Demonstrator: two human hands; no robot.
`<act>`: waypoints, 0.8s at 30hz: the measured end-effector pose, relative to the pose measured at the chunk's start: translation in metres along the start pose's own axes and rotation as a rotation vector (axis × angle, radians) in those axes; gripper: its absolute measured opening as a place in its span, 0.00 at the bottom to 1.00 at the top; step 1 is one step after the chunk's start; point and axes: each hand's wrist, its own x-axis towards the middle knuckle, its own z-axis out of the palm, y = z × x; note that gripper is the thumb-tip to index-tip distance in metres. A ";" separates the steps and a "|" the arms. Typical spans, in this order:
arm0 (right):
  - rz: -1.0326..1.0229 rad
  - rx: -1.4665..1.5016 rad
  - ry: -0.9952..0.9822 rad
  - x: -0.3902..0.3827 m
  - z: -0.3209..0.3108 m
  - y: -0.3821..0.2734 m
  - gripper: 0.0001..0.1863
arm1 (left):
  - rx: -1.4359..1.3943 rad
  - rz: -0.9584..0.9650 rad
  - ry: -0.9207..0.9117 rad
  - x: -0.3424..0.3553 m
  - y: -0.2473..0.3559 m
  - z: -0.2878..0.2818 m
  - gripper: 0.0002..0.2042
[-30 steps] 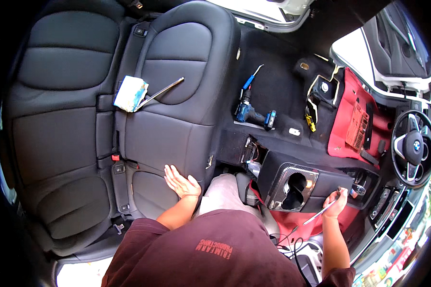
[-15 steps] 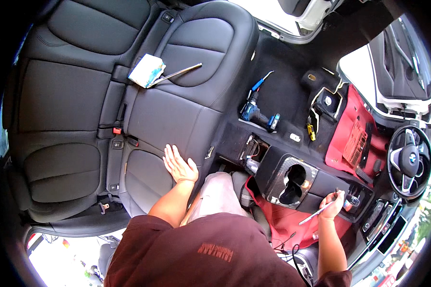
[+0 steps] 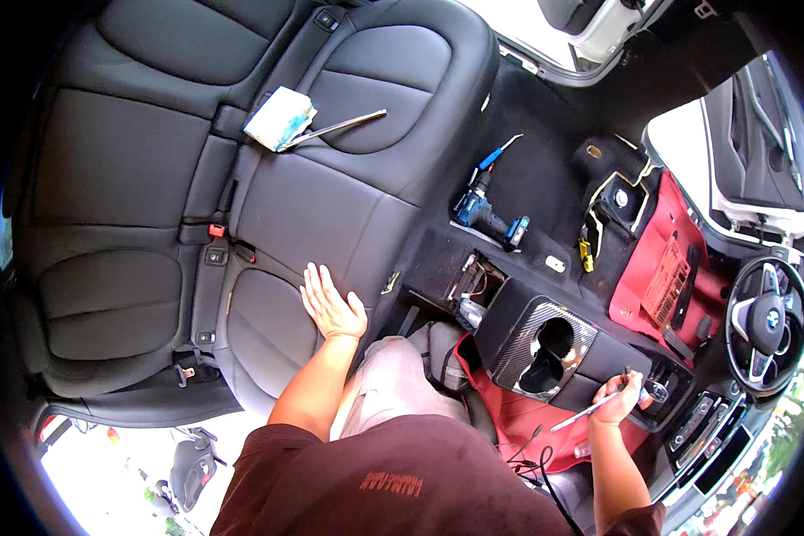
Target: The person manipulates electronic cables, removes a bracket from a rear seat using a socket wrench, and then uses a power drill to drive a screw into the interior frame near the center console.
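While the person leans over the stripped interior of the car, the view has swung a little compared with a second ago: the rear seat now fills more of the upper left, and the steering wheel has slid lower on the right side, so the head has turned and not the things themselves. The left hand stays flat on the seat cushion with its fingers spread and grasping nothing; it has moved only slightly along the cushion and seems to serve as a support for the body. The right hand is closed around a thin silver rod-like tool, which points down and to the left from the fist, and the hand rests at the front end of the black centre console, just beside the two round cup holders. In the earlier pictures this hand held the same tool at nearly the same spot, so the grip has not changed and the work at the console appears to be going on without a new step. My judgement is that the person is still loosening or prying something at the console's front edge, although the exact point of contact is too small to see. A blue cordless drill lies untouched on the black floor carpet, well apart from both hands, and a folded cloth with a long flat metal bar lies on the seat back.
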 end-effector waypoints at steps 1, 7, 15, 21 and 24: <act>0.008 0.004 0.011 -0.002 0.001 0.000 0.21 | 0.006 0.000 -0.005 0.000 0.000 -0.001 0.42; -0.051 -0.050 0.004 -0.001 -0.003 0.001 0.20 | 0.004 0.022 -0.020 0.004 0.005 0.004 0.40; -0.031 -0.081 0.096 -0.002 0.001 0.002 0.20 | 0.006 0.031 -0.032 -0.001 -0.004 0.007 0.39; 0.062 -0.061 0.203 -0.009 0.015 -0.006 0.18 | 0.015 0.017 -0.024 0.003 -0.008 0.016 0.38; 0.079 -0.107 0.196 -0.002 0.002 -0.001 0.18 | 0.029 0.024 -0.023 0.004 -0.008 0.018 0.38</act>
